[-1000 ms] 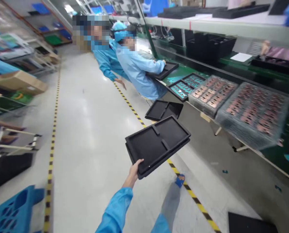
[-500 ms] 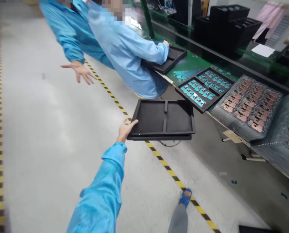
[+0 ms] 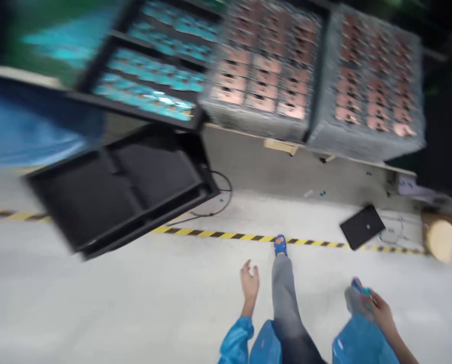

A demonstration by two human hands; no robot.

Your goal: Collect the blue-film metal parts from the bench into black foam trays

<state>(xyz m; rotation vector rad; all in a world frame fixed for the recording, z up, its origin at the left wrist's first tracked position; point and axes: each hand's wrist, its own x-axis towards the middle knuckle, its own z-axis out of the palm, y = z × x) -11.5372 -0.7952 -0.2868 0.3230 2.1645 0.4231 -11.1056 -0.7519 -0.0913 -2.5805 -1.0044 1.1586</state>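
Observation:
My left hand [image 3: 250, 282] hangs low in front of me, beside my leg, empty and with its fingers loosely bent and apart. Lower right, my right hand [image 3: 380, 309] has its fingers closed round a small teal piece [image 3: 367, 292]; blur and the fingers hide much of it. Well away from both hands, to the left, are the stacked black trays [image 3: 150, 174], tilted, with a divider across the empty top one. What bears the trays is hidden.
On the bench stand a black tray of teal pieces [image 3: 150, 96] and two tall stacks of clear trays with copper-coloured parts [image 3: 262, 83]. A dark flat panel [image 3: 362, 227] and a cable [image 3: 226, 184] lie on the floor. A round-topped stool [image 3: 443, 240] stands far right.
My left hand has let go of the black trays and dropped to my side. My view has swung right and down, bringing my right hand in.

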